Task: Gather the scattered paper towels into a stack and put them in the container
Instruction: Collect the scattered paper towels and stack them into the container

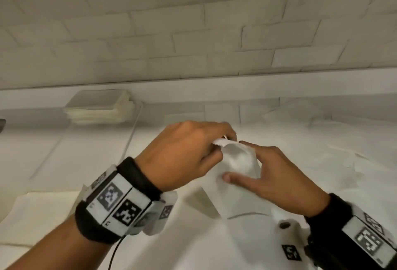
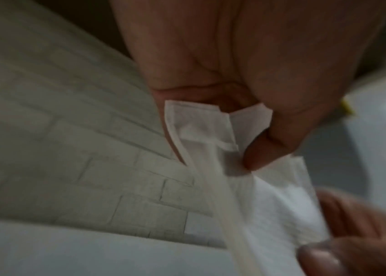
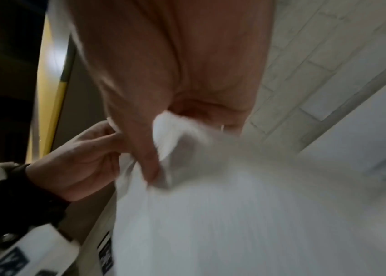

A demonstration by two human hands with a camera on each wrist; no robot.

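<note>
A white paper towel (image 1: 234, 173) hangs between both hands above the white counter (image 1: 279, 248). My left hand (image 1: 189, 151) pinches its top corner; in the left wrist view that hand (image 2: 234, 78) has its thumb pressed on the folded edge of the towel (image 2: 201, 123). My right hand (image 1: 272, 175) grips the towel's right side, thumb on its front face. The right wrist view shows my right hand (image 3: 163, 93) curled round the towel (image 3: 210, 214), with my left hand (image 3: 88, 155) at its far edge. A stack of folded paper towels (image 1: 96, 108) lies at the back left. No container is in view.
More loose white towels lie spread on the counter at the right (image 1: 322, 140) and at the lower left (image 1: 38, 209). A white brick wall (image 1: 193, 33) rises behind a low ledge (image 1: 214, 86). A dark object (image 1: 2, 125) shows at the left edge.
</note>
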